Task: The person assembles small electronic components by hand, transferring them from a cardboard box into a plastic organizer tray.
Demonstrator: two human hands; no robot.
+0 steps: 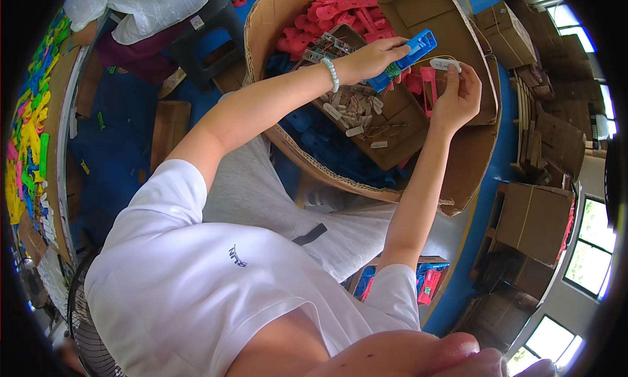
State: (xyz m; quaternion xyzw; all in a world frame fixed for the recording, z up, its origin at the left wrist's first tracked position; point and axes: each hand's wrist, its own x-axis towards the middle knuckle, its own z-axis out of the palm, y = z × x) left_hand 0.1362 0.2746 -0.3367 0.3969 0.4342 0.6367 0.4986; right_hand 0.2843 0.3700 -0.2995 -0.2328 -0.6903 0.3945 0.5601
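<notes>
A blue plastic housing (422,45) is gripped in my left hand (374,60), with a green circuit board (392,70) showing at its lower end. Between the thumb and fingers of my right hand (461,96) is a small white oblong piece (445,64). A thin yellow wire runs from the white piece toward the blue housing. Both hands are above a cardboard tray (398,153) that holds more white oblong pieces (355,131) and loose wires. My left fingers partly hide the housing's middle.
A big open carton (263,24) surrounds the tray, with red plastic parts (330,12) and blue parts (313,136) inside. A dark stool (208,40) stands at the left. Colourful plastic pieces (31,132) cover a far-left table. Cardboard boxes (533,220) are stacked right.
</notes>
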